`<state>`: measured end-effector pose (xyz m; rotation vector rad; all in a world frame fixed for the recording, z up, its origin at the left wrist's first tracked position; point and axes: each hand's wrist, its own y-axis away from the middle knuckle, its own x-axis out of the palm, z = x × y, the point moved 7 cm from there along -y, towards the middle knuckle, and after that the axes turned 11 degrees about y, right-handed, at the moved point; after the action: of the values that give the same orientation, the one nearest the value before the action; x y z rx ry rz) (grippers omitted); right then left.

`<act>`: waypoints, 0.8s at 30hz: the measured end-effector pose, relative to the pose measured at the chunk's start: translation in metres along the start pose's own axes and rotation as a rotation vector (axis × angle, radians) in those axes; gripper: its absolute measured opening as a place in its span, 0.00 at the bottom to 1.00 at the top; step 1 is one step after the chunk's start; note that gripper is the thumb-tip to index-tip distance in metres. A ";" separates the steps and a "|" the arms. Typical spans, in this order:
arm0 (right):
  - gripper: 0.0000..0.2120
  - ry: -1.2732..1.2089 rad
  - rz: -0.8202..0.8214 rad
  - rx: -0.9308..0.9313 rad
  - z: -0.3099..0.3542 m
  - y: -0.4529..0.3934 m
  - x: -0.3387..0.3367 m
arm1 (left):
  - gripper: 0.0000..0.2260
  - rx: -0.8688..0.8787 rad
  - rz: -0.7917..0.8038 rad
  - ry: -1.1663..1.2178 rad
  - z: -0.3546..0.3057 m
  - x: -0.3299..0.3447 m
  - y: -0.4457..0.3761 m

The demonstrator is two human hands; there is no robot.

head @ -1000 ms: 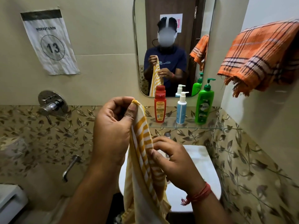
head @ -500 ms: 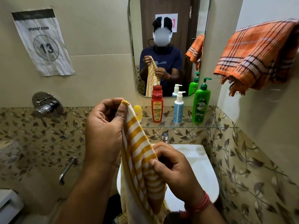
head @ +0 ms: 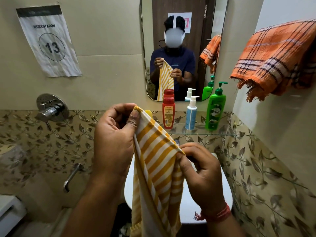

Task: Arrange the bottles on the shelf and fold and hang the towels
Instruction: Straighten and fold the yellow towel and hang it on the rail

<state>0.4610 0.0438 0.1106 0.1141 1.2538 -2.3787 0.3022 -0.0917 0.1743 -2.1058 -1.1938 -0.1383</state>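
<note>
Though half-hidden — striped towel (head: 157,161) between hands (head: 153,151)

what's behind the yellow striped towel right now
A small yellow object peeks over the yellow striped towel on the glass shelf; most is hidden. The white basin below is partly covered.

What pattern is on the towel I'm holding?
Yellow and white stripes on the towel, pinched by both hands; clearest in the head view.

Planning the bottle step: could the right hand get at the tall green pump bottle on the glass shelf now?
Probably not yet: the right hand is pinching the yellow striped towel. The path to the green pump bottle looks open.
</note>
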 end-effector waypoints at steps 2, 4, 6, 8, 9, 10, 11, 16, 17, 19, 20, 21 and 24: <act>0.06 -0.278 0.054 0.145 -0.008 -0.001 0.005 | 0.05 0.002 -0.003 0.004 -0.001 0.000 -0.001; 0.09 -0.725 0.188 0.371 -0.014 -0.002 0.014 | 0.05 -0.001 -0.017 0.002 0.000 -0.001 -0.002; 0.13 -0.911 0.389 0.494 -0.013 -0.001 0.019 | 0.06 -0.005 -0.028 0.000 0.001 -0.003 -0.003; 0.12 -0.596 0.599 0.359 -0.008 -0.003 0.018 | 0.06 -0.001 -0.030 -0.005 0.001 0.000 -0.003; 0.13 -0.369 0.675 0.254 -0.006 -0.002 0.020 | 0.07 -0.003 -0.026 -0.004 0.002 0.002 -0.003; 0.13 -0.182 0.735 0.157 -0.002 0.000 0.024 | 0.07 -0.007 -0.019 0.000 0.003 0.005 -0.002; 0.13 -0.045 0.775 0.078 0.001 0.003 0.030 | 0.07 -0.011 -0.011 0.008 0.004 0.008 -0.002; 0.06 0.168 0.909 -0.065 0.012 0.025 0.062 | 0.04 0.026 -0.005 -0.001 0.003 0.016 -0.005; 0.07 0.224 0.934 -0.066 0.009 0.028 0.066 | 0.05 0.036 -0.012 -0.008 0.002 0.015 -0.007; 0.10 0.335 0.957 -0.017 -0.005 0.029 0.071 | 0.06 0.045 -0.032 -0.019 0.001 0.013 -0.010; 0.12 0.376 0.956 0.020 -0.014 0.028 0.071 | 0.06 0.044 -0.045 -0.021 0.001 0.011 -0.011; 0.14 0.404 0.948 0.059 -0.024 0.026 0.071 | 0.06 0.045 -0.060 -0.020 0.001 0.009 -0.012; 0.11 0.441 0.876 0.146 -0.055 0.016 0.066 | 0.07 0.073 -0.098 -0.031 0.000 0.004 -0.015</act>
<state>0.4018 0.0568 0.0484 1.0465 0.9087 -1.6917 0.2931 -0.0841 0.1838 -1.9936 -1.3016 -0.1059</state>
